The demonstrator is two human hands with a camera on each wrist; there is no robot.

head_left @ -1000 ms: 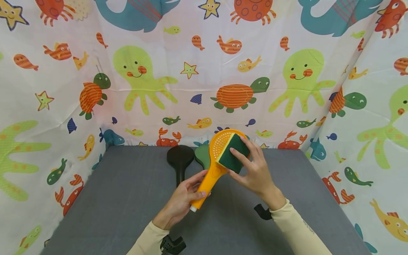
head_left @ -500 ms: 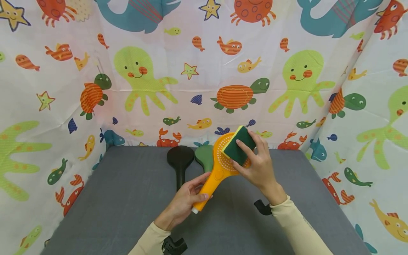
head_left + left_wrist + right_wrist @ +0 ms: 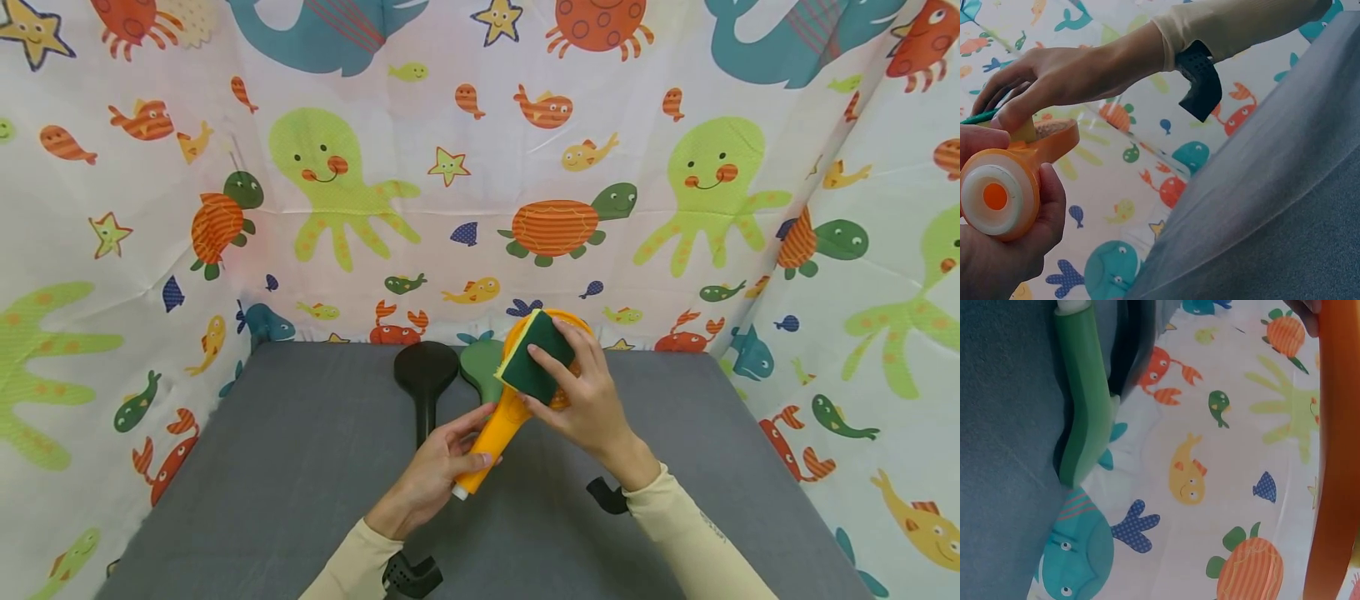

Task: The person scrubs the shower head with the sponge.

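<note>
Head view, nearest first: two cream sleeves come up from the bottom edge, each with a black wrist mount beneath it. The left hand (image 3: 435, 471) wraps its grip around the handle of an orange shower head (image 3: 495, 429), fingers and thumb curled round the shaft just above its white end cap, so the handle slopes up and away toward the right. In the left wrist view the same handle end shows as a white ring with an orange centre, seated in the curled palm (image 3: 1004, 250).

Just beyond, the right hand (image 3: 585, 400) holds a green-and-yellow scouring sponge (image 3: 528, 357), its fingers laid across the green side and its thumb under the lower edge, and presses it flat against the round orange face, most of which it hides. Both the shower head and the sponge are held above the grey surface (image 3: 300, 467), over its middle toward the back.

Farther back, a black shower head (image 3: 425, 379) lies on the surface, and a green shower head (image 3: 480, 367) lies just beside it, partly hidden by the orange one.

Behind everything hangs a sea-creature patterned curtain (image 3: 337, 183) that wraps round both sides.
</note>
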